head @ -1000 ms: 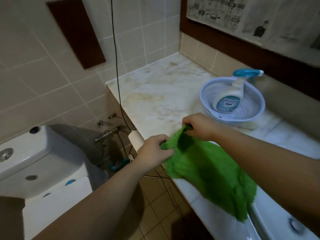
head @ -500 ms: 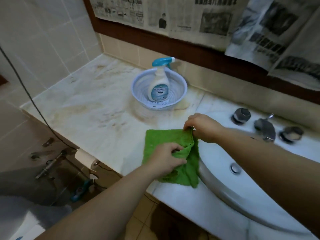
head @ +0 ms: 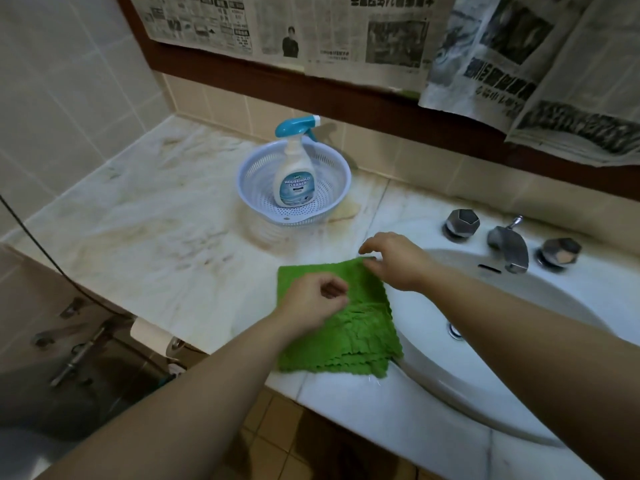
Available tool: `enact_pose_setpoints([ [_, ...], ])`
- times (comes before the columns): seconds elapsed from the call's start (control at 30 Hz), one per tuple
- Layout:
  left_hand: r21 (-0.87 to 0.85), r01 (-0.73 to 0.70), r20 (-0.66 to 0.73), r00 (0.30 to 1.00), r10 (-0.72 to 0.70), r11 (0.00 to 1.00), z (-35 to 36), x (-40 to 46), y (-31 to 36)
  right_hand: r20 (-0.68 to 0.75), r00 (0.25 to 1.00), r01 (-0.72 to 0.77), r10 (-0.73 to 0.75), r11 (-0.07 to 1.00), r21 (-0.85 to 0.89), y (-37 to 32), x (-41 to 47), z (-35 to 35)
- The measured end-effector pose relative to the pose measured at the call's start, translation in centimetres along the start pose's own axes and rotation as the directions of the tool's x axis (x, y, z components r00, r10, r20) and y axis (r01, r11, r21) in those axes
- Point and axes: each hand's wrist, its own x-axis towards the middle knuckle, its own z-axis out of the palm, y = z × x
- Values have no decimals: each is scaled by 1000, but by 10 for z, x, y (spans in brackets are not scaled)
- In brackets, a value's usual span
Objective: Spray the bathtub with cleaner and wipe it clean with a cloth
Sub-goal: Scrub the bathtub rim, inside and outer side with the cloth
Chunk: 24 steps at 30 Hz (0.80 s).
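Note:
A folded green cloth (head: 353, 327) lies flat on the marble ledge (head: 156, 237), its right edge at the rim of the white bathtub (head: 561, 292). My left hand (head: 313, 299) hovers over the cloth's middle with loosely curled fingers and holds nothing. My right hand (head: 394, 261) is over the cloth's far right corner, its fingers relaxed and spread. A white spray bottle of household cleaner (head: 294, 171) with a blue trigger stands upright in a pale blue perforated basket (head: 301, 214) further back on the ledge.
A metal spout (head: 509, 247) sits between two faceted knobs (head: 462, 223) (head: 561, 252) at the tub's back edge. Newspaper sheets (head: 381, 32) hang on the wall above. A toilet roll (head: 152, 336) and pipe fittings are below the ledge on the left.
Both hands carried the hanging cloth to the ledge, laid it down folded, and have now let go of it. The view turned right toward the tub.

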Motion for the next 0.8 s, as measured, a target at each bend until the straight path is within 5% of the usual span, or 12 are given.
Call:
enact_pose_setpoints([
  [0.13, 393, 141, -182, 981, -74, 909, -26, 21, -29, 134, 989, -47, 55, 997, -64, -8, 7, 17],
  [0.23, 530, 244, -213, 965, -151, 812, -37, 33, -46, 132, 988, -60, 78, 989, -138, -11, 13, 27],
  [0.5, 611, 241, -148, 970, -191, 754, -62, 45, -48, 196, 968, -108, 158, 964, -242, -27, 23, 28],
  [0.8, 337, 39, -218, 975, 38, 941, -84, 3, -45, 16, 999, -29, 28, 998, 56, -26, -17, 20],
])
